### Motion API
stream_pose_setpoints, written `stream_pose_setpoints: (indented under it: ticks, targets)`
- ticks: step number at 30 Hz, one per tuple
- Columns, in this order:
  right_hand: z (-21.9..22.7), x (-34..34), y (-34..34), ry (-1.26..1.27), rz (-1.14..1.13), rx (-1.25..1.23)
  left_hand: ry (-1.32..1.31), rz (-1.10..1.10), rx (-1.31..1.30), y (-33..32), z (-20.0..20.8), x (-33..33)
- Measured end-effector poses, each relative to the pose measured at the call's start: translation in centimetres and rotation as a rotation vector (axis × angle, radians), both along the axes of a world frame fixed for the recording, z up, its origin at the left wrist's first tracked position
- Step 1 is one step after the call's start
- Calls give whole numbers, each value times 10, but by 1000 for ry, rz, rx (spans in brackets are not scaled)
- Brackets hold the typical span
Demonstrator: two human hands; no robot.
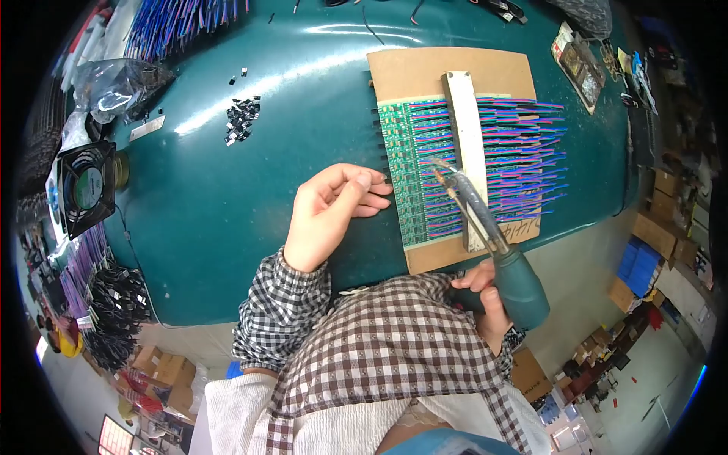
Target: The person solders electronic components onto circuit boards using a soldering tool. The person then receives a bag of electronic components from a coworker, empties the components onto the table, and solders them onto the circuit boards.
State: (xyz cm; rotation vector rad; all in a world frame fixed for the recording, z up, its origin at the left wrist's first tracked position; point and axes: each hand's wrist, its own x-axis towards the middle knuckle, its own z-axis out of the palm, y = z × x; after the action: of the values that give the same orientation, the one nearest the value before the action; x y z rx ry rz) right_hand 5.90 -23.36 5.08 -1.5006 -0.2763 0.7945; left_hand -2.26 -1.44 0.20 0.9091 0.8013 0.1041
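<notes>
My left hand [326, 212] is at the left edge of a green circuit board panel [406, 178], thumb and forefinger pressed together. Whatever the pinch holds, if anything, is too small to make out. Small black pieces stick out along that edge. My right hand [489, 299] grips a green-handled soldering gun [523, 288], its metal tip reaching over the board's wires. Rows of blue, red and black wires [523, 163] run rightward from the board. A long pale bar [466, 136] lies across them. Everything rests on a brown cardboard sheet [447, 72].
A heap of small black connectors [243, 120] lies on the green table [205, 227]. At the left edge stand a black fan [85, 188] and a clear plastic bag [117, 85]. Bundled wires [178, 26] sit far left, and a worn shallow box [578, 67] far right.
</notes>
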Motion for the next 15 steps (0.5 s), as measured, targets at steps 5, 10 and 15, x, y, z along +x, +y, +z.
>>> stream_pose_setpoints:
  ticks: [5, 10, 15]
  targets:
    - [-2, 9, 4, 76, -111, 184, -6, -11, 64, -7, -1, 2]
    - [-8, 16, -4, 57, -179, 191, -37, 47, 64, -1, 6, -1]
    - [-5, 23, -3, 65, -234, 204, 245, 304, 1106, 82, 21, -15]
